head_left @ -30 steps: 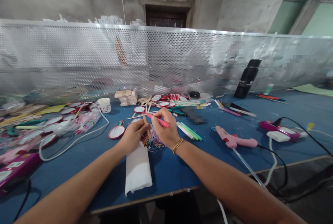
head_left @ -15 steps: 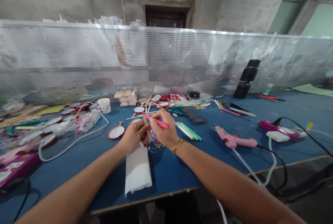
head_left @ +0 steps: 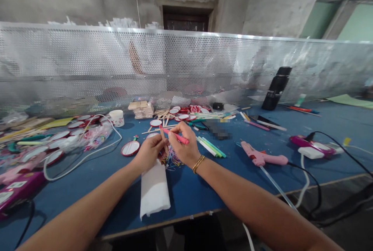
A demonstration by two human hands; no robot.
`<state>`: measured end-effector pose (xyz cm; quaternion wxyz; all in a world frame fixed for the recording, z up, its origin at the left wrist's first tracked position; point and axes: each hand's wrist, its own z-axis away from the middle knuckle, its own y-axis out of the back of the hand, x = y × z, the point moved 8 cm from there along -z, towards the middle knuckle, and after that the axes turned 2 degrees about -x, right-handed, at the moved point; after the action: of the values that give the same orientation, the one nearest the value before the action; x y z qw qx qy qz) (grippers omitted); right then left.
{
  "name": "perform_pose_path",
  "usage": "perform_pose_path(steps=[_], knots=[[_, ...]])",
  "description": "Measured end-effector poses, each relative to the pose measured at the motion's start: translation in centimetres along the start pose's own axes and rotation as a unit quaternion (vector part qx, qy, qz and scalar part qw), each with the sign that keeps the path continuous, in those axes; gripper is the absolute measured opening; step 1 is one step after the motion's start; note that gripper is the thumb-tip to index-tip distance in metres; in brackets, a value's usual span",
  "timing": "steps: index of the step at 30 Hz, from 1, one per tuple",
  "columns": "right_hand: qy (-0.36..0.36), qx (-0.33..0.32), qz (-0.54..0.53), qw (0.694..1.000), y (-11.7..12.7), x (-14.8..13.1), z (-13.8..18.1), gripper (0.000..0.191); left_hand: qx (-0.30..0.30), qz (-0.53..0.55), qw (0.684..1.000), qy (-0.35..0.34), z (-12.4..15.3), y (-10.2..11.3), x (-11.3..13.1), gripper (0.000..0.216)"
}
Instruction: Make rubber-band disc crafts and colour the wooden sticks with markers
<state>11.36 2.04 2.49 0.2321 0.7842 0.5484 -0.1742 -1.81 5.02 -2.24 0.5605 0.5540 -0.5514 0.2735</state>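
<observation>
Between the thumb and fingers of my left hand (head_left: 152,149) is a flat wooden craft stick (head_left: 162,133), held upright at a slant. My right hand (head_left: 184,144) grips a pink felt-tip pen (head_left: 181,138), its tip at the upper part of the stick. Whether the tip touches the wood is too small to tell. Below my hands lies a folded white tissue (head_left: 155,194). A pile of small coloured rubber bands (head_left: 174,158) is partly hidden behind my fingers. Several green and white pens (head_left: 214,148) lie to the right of my right hand.
A pink glue gun (head_left: 259,156) lies at the right with its cord. Farther right is a purple power strip (head_left: 313,146). A black bottle (head_left: 276,88) and a paper cup (head_left: 117,118) stand toward the back. Red-rimmed round discs (head_left: 130,149) and sticks clutter the left and back.
</observation>
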Motion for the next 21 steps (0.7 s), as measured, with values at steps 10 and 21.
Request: perform_pose_path(steps=[10,21], knots=[[0.002,-0.007,-0.007,1.0,-0.12,-0.14,0.01,0.005,0.001,0.016,1.0,0.001,0.01,-0.08,0.19,0.045],[-0.008,0.001,-0.004,1.0,0.12,-0.08,-0.09,0.006,0.003,0.018,1.0,0.002,0.05,0.01,0.28,0.043]])
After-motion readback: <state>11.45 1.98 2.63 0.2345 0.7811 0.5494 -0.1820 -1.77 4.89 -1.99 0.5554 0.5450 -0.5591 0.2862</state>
